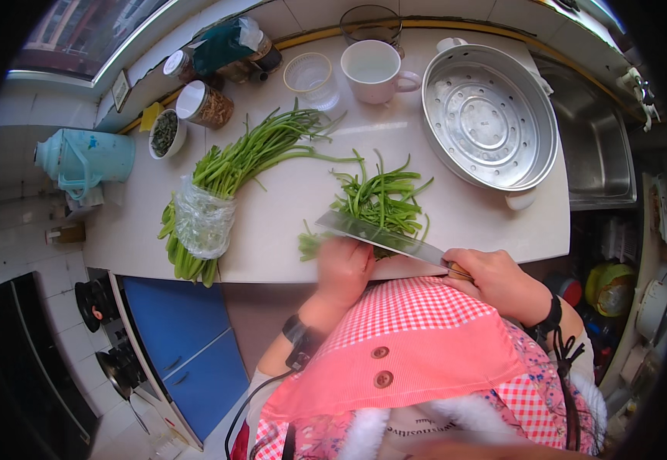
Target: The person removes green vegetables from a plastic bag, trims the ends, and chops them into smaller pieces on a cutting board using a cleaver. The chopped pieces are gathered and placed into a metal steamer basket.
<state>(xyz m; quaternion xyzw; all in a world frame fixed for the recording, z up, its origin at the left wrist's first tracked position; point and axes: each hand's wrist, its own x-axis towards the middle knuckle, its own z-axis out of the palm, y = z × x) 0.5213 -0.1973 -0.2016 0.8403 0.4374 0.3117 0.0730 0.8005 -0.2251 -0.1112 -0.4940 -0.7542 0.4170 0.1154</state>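
Note:
My right hand (491, 279) grips the wooden handle of a cleaver (376, 233) by the counter's front edge. The wide blade slants up to the left, across the front of a loose heap of cut green stalks (382, 195). Beneath the blade my left hand (345, 267) is curled on green stems (310, 242), whose pale ends stick out on its left. The blade and knuckles hide my left fingertips. Farther left lies a bundle of leafy green stalks (247, 152), its lower part wrapped in clear plastic film (204, 218).
An aluminium steamer pot (489, 121) stands right, beside a steel sink (592, 144). Behind the greens are a pink mug (371, 72), a glass (311, 80), a lidded jar (204, 104) and a bowl of dark dried leaves (167, 133). A blue thermos (89, 158) is far left.

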